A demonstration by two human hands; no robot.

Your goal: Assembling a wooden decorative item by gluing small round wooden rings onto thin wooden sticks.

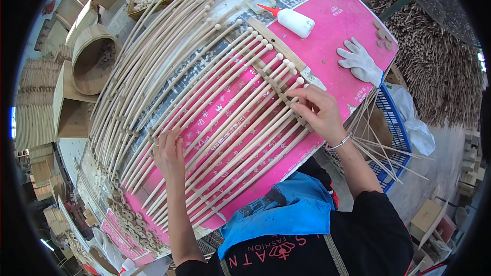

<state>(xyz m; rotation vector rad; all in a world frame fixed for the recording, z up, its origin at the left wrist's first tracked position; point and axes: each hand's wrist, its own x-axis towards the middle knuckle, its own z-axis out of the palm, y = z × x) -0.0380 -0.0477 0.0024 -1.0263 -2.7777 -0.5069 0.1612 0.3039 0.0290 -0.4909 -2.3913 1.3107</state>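
A: Head feed's up at my end, quick one: what step?

B: I'd call it fitting or lining up balls [280,56] on the rods [241,101]. Right hand [318,113] is at the tips by the notched strip [273,83], thumb and forefinger nearly together; can't tell if anything's pinched between

A: Left hand [170,156]?

B: Over the rods, fingers bent, seems to rest on them; can't tell if it grips any

A: Rods where?

B: Side by side over the pink sheet [317,46], tips at the strip. Upper ones carry balls; I make out none on the lowest few, nearest the blue cloth [289,214]

A: Next move calls for?

B: My guess: light fingertip pinch on the right, left stopping neighbours rolling

A: Writing, brands?

B: White lettering and doodles on the sheet, pink letters upside down on the black shirt [368,230]; not copying any. White bottle [296,23]: no label I can make out
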